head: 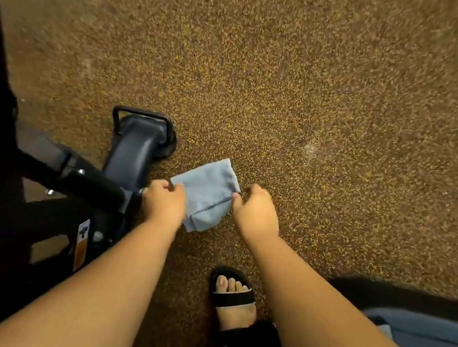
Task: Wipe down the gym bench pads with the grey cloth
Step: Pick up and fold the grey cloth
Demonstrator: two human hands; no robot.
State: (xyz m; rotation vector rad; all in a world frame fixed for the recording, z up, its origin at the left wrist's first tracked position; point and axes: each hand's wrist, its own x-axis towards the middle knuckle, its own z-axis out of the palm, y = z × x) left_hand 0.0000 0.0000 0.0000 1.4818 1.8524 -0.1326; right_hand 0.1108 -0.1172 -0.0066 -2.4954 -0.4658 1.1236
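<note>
From the head camera, looking straight down, both bare forearms reach forward over a speckled brown floor (295, 79). Between the two hands hangs a folded grey cloth (206, 192), held in the air above the floor, its lower folded corner drooping towards the person.

The left hand (164, 201) has its fingers curled and pinches the left edge of the cloth between thumb and fingers. The right hand (256, 211) is curled as well and pinches the right edge of the cloth near its upper corner. The cloth is stretched loosely between the two grips, with a fold line running across it.

To the left of the left hand stands a dark metal frame (132, 156) of gym equipment: a thick curved tube runs down to a foot with a small loop handle resting on the floor. A black padded bar (87, 182) crosses in front of the tube, ending just beside the left hand; whether the hand touches it cannot be told. Lower on the frame is a white and orange sticker (81, 243). The far left of the view is in deep shadow.

Below the hands, a foot in a black sandal (233, 296) stands on the floor. At the lower right lies a piece of blue-grey fabric (428, 342), partly hidden by the right forearm.
</note>
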